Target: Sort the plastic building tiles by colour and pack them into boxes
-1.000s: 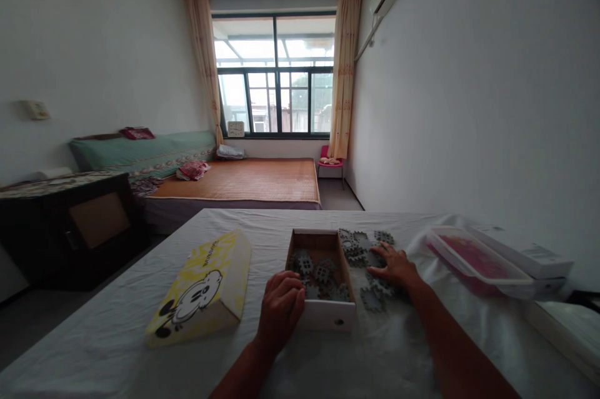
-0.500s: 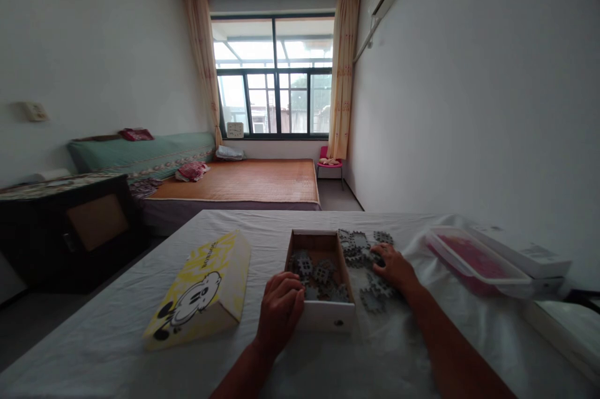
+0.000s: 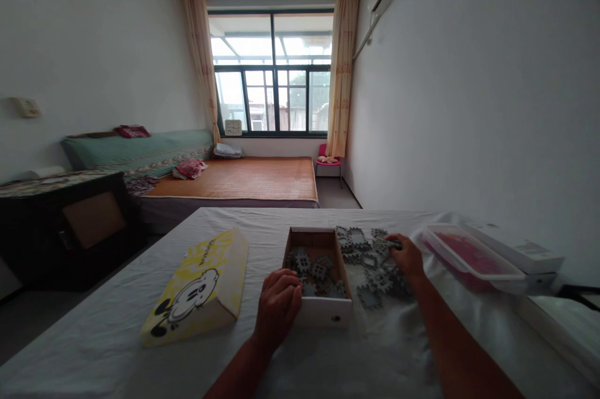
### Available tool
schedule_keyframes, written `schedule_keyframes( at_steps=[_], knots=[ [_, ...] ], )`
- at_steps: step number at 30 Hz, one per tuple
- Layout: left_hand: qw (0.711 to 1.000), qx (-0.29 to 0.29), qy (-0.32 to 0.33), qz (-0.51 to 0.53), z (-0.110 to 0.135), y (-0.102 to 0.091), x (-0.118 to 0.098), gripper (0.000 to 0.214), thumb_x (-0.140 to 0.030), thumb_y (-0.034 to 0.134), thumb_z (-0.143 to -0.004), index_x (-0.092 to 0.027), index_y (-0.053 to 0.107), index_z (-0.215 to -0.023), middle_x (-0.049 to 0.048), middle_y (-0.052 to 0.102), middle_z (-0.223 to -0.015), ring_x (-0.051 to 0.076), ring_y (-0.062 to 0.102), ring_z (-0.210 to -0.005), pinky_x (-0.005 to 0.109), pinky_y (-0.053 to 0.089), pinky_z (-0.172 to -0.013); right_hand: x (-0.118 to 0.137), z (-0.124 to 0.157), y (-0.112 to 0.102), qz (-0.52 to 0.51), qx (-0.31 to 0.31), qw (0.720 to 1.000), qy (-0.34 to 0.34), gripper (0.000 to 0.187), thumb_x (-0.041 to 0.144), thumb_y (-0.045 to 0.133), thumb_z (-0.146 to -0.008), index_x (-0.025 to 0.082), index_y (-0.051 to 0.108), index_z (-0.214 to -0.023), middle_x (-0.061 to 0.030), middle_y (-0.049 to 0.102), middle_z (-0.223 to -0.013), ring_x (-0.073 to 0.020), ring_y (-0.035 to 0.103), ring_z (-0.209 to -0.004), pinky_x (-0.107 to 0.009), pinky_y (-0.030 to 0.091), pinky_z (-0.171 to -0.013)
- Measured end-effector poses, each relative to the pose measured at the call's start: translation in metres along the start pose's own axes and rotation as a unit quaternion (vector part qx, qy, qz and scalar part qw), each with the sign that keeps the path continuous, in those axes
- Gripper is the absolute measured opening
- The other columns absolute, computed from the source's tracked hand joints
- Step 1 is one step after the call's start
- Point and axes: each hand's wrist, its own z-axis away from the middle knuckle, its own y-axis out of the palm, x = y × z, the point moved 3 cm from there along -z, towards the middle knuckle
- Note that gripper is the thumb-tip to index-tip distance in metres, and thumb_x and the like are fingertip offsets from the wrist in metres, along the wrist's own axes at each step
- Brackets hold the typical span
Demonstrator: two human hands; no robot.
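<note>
An open cardboard box, white outside and brown inside, stands on the table. Several grey toothed puzzle pieces lie jumbled in it. My left hand is closed over the box's left wall near its front corner. To the right of the box, more flat grey pieces with notched edges are spread on the cloth, some overlapping. My right hand is just above these, fingers pinched on a grey toothed puzzle piece; its full shape is partly hidden by the fingers.
A yellow and white box lid with a cartoon face leans at the left of the white-clothed table. On the right are a clear plastic tub with pinkish contents and a white box. Beyond the table stands a bed.
My right hand has moved right and a little up from the spread pieces, now with a grey piece in its fingers. My left hand stays at the box.
</note>
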Motion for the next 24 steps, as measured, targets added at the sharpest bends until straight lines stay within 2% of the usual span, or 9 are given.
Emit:
schedule_keyframes(
  at_steps=[3,6,8,10,13,15,18,21,24],
  knots=[
    [1.000,0.003,-0.004,0.001,0.001,0.001,0.001,0.018,-0.013,0.048,-0.086,-0.019,0.060,-0.075,0.0030,0.065,-0.079,0.020,0.058,-0.095,0.040,0.044,-0.089,0.041,0.000,-0.014,-0.065,-0.037,0.997,-0.025,0.034,0.022,0.043,-0.070,0.020,0.061,-0.099,-0.0054,0.065,-0.104,-0.0226,0.058,-0.099,-0.033,0.043,-0.090],
    [1.000,0.007,-0.008,0.000,0.003,0.002,0.002,0.018,-0.013,0.048,-0.086,-0.020,0.061,-0.077,0.0028,0.065,-0.080,0.020,0.057,-0.096,0.040,0.043,-0.089,0.108,0.017,-0.018,-0.210,-0.056,0.970,-0.106,0.032,0.020,0.046,-0.070,0.022,0.060,-0.099,-0.0044,0.063,-0.112,-0.0227,0.055,-0.107,-0.034,0.043,-0.091],
    [1.000,0.009,-0.007,-0.001,0.003,0.003,0.002,0.018,-0.014,0.048,-0.086,-0.020,0.062,-0.077,0.0027,0.066,-0.080,0.020,0.058,-0.096,0.040,0.043,-0.089,0.152,0.036,-0.009,-0.265,-0.020,0.949,-0.169,0.029,0.018,0.048,-0.070,0.024,0.060,-0.096,-0.0028,0.061,-0.113,-0.0215,0.054,-0.107,-0.035,0.043,-0.091],
    [1.000,0.007,-0.006,-0.005,0.003,0.002,0.001,0.018,-0.014,0.048,-0.087,-0.020,0.062,-0.076,0.0029,0.066,-0.080,0.020,0.058,-0.096,0.039,0.044,-0.088,0.185,0.058,0.008,-0.265,0.035,0.937,-0.223,0.031,0.017,0.051,-0.072,0.026,0.061,-0.100,-0.0027,0.061,-0.114,-0.0208,0.053,-0.107,-0.037,0.041,-0.094],
    [1.000,0.005,-0.005,-0.012,0.001,0.002,0.000,0.019,-0.015,0.048,-0.087,-0.020,0.061,-0.074,0.0030,0.065,-0.079,0.019,0.058,-0.093,0.039,0.045,-0.088,0.209,0.081,0.033,-0.196,0.140,0.922,-0.302,0.051,0.026,0.062,-0.073,0.028,0.052,-0.123,-0.0045,0.053,-0.129,-0.0249,0.045,-0.119,-0.044,0.035,-0.100],
    [1.000,0.004,-0.003,-0.013,0.000,0.001,0.000,0.019,-0.015,0.048,-0.087,-0.020,0.061,-0.074,0.0030,0.065,-0.079,0.019,0.059,-0.092,0.038,0.045,-0.087,0.211,0.083,0.035,-0.161,0.169,0.916,-0.328,0.063,0.036,0.064,-0.074,0.029,0.043,-0.133,-0.0056,0.046,-0.137,-0.0269,0.038,-0.125,-0.046,0.032,-0.103],
    [1.000,0.003,-0.004,-0.012,0.000,0.002,0.000,0.019,-0.015,0.048,-0.087,-0.020,0.061,-0.075,0.0031,0.065,-0.078,0.019,0.059,-0.093,0.038,0.045,-0.086,0.192,0.063,0.014,-0.136,0.160,0.928,-0.309,0.046,0.043,0.055,-0.082,0.028,0.051,-0.126,-0.0055,0.055,-0.129,-0.0243,0.045,-0.120,-0.043,0.035,-0.101],
    [1.000,0.003,-0.003,-0.012,0.001,0.002,0.001,0.020,-0.016,0.047,-0.087,-0.020,0.061,-0.073,0.0031,0.065,-0.077,0.019,0.059,-0.093,0.038,0.046,-0.086,0.141,0.033,-0.008,-0.053,0.201,0.949,-0.238,0.042,0.049,0.053,-0.081,0.028,0.059,-0.116,-0.0044,0.063,-0.117,-0.0242,0.054,-0.110,-0.040,0.040,-0.095],
    [1.000,0.000,-0.002,-0.011,0.001,0.002,-0.001,0.021,-0.017,0.046,-0.087,-0.020,0.061,-0.073,0.0030,0.065,-0.076,0.019,0.060,-0.092,0.038,0.046,-0.086,0.072,0.016,-0.011,0.109,0.282,0.944,-0.135,0.075,0.053,0.074,-0.056,0.025,0.056,-0.123,-0.0092,0.053,-0.131,-0.0321,0.044,-0.123,-0.043,0.036,-0.099]
  ],
)
